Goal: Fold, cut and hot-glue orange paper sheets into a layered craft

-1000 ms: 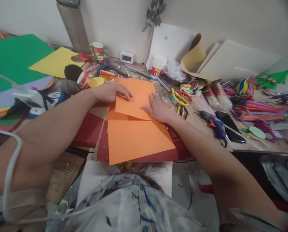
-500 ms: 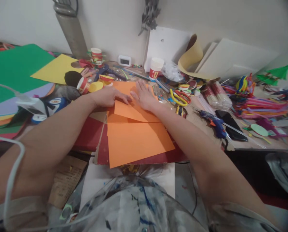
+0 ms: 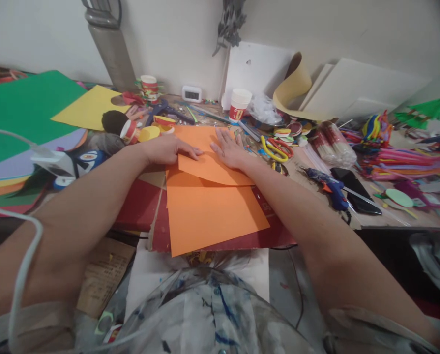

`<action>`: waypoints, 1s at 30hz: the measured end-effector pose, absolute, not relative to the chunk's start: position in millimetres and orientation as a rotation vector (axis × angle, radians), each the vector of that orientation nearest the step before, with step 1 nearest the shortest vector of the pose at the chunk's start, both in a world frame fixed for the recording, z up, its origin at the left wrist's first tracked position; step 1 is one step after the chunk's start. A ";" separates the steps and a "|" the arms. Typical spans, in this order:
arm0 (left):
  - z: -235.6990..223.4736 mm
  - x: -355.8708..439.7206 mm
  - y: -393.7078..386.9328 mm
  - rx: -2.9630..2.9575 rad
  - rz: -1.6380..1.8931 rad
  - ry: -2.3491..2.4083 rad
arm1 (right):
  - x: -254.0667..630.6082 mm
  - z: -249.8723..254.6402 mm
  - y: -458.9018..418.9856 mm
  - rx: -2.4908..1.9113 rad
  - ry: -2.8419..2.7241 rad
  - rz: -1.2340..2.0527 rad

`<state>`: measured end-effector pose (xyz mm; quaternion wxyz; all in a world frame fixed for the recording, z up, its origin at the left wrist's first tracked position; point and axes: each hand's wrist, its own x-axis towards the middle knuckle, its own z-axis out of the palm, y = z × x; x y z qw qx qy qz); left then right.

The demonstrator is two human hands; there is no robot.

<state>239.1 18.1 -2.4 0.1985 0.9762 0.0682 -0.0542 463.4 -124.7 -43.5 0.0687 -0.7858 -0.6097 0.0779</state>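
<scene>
A large orange paper sheet (image 3: 216, 211) lies on a dark red board (image 3: 138, 199) at the table's front, its lower part jutting past the board's edge. Its upper part is bent over into a raised flap (image 3: 212, 172). At the flap's left edge, my left hand (image 3: 164, 148) is closed on the paper, thumb and a finger reaching across it; the other fingers are partly hidden. Flat on the flap's right side rests my right hand (image 3: 231, 150), open with fingers spread.
Behind the paper stand a paper cup (image 3: 240, 105) and a white digital clock (image 3: 191, 93). To the right lie yellow-handled scissors (image 3: 275, 150), a blue glue gun (image 3: 330, 189), a black phone (image 3: 356, 191) and pipe cleaners (image 3: 400, 164). Green sheets (image 3: 28, 105) lie left.
My right hand has shifted slightly along the flap, fingers spread more. My left hand stays at the flap's left edge. The whole view has moved slightly.
</scene>
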 end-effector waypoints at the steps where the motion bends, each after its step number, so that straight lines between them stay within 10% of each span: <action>1: -2.9 239.1 18.6 2.727 -0.153 0.176 | 463.5 -44.8 -124.1 -2.399 -1.827 0.236; 30: 22.3 236.9 3.9 2.829 -0.362 0.189 | 489.8 -46.5 -122.4 -2.547 -1.848 0.147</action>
